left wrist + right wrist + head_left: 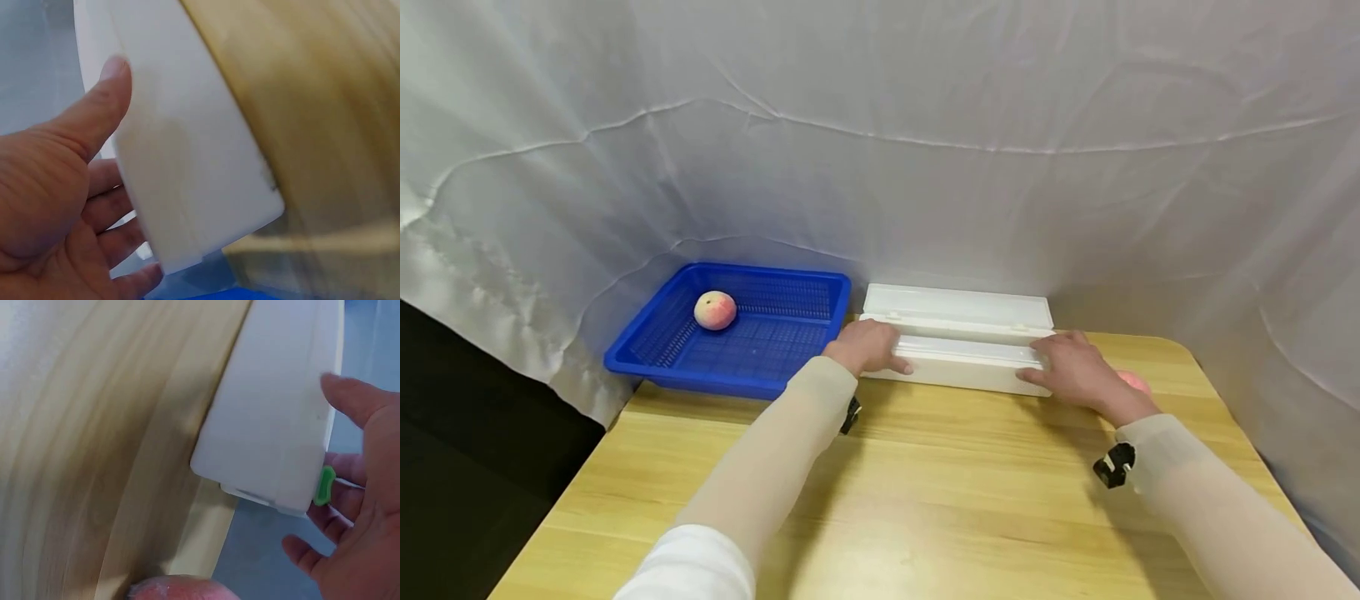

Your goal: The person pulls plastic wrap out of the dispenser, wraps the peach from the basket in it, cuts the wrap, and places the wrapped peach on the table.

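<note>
A long white box (958, 371), shaped like a cling film dispenser, lies across the back of the table with its hinged lid (958, 307) tipped back. At its left end, my left hand (867, 346) grips it, thumb over the front and fingers behind the upper edge. The left wrist view shows that thumb (103, 103) lying on the white wall. My right hand (1071, 367) holds the opposite end, fingers partly hidden behind the box. Beside these fingers, a small green piece (324, 485) sticks out at the box's edge in the right wrist view.
A blue plastic basket (760, 387) stands at the left, with a peach (715, 310) inside. Another pinkish round fruit (1135, 382) sits behind my right wrist. Grey-white curtain (955, 167) hangs behind the wooden table (970, 500).
</note>
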Tool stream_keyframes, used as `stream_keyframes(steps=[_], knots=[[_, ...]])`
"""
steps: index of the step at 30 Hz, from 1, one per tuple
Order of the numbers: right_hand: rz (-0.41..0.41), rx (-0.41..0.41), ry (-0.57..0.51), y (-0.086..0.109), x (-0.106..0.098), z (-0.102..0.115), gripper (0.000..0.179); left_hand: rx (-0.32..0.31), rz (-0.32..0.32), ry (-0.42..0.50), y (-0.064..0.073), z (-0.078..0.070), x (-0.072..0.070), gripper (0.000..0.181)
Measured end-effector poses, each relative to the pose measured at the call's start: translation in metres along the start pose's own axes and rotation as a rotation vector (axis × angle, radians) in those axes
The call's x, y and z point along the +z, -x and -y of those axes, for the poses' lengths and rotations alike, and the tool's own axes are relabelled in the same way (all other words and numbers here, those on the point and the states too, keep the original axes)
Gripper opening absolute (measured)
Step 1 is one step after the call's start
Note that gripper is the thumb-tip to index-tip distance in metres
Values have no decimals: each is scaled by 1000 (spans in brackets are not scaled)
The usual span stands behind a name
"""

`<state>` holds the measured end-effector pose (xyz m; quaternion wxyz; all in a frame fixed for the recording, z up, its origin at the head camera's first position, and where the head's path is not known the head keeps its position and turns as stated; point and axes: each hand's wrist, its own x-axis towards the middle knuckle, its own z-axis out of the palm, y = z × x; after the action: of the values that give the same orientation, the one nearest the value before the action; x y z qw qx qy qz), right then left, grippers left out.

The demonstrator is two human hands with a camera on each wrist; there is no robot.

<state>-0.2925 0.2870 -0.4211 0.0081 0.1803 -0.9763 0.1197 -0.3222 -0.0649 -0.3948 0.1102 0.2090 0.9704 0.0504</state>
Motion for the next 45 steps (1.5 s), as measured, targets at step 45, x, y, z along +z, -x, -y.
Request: stream_keyframes(steps=[45], knots=[[-175,44,137,-29,8,-12,22,48,75,163,-15,26,-20,44]])
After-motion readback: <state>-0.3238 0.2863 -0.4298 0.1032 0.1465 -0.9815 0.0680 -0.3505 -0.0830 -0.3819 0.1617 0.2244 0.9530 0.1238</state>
